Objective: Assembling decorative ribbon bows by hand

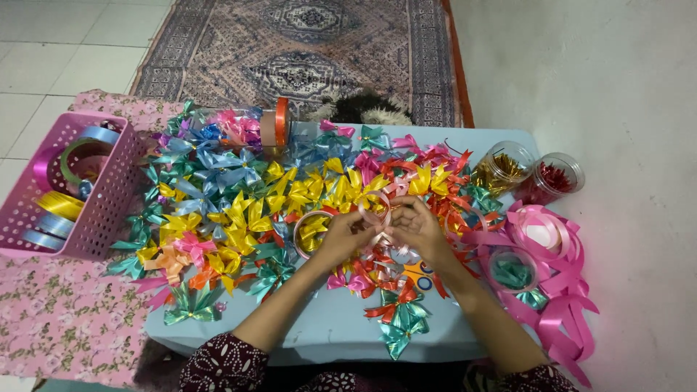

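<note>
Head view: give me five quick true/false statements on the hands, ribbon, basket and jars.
1. Both hands, left hand and right hand, meet on a light pink ribbon loop. True.
2. The pink basket stands at the right of the table. False: it stands at the left, with ribbon rolls inside.
3. Two clear jars stand at the far right of the blue table. True.
4. The pile of ribbon bows is all one colour. False: yellow, blue, green, red, pink and orange mix.
5. The loose pink ribbon lies by the left hand. False: it lies at the right edge.
</note>
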